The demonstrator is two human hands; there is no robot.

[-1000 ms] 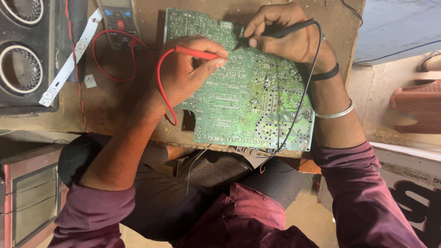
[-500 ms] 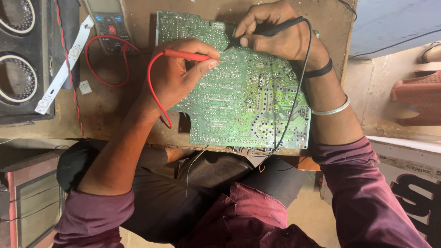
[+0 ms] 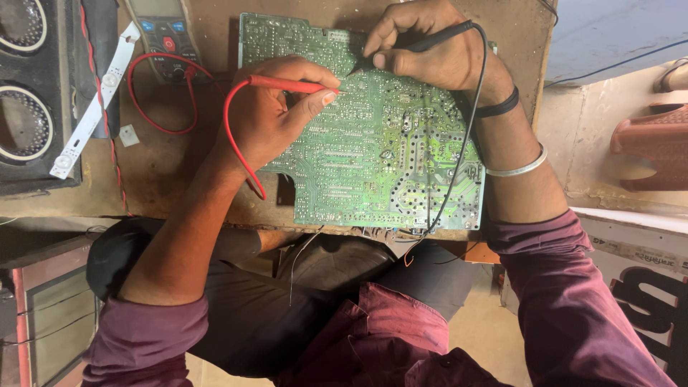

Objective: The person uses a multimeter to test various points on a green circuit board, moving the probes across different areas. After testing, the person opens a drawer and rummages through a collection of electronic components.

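Observation:
A green circuit board (image 3: pixel 387 165) lies solder side up on a worn brown workbench (image 3: pixel 172 158). My left hand (image 3: pixel 269 115) pinches a red test probe (image 3: pixel 287 84), whose tip touches the board near its upper middle. My right hand (image 3: pixel 430 54) grips a black test probe (image 3: pixel 430 39) like a pen, its tip on the board close to the red one. A red lead (image 3: pixel 236 150) loops back to a multimeter (image 3: pixel 166 43) at the top left. The black lead (image 3: pixel 459 165) runs down across the board.
A black speaker box (image 3: pixel 32 93) with two round grilles stands at the left. Beside it lies a white strip of small lights (image 3: pixel 93 107). A reddish-brown clay object (image 3: pixel 648 143) sits at the far right. My lap in dark trousers is below the bench edge.
The view has shifted slightly, so the board sits lower and more to the left. Both probes stay pressed on the board, their tips a little closer together.

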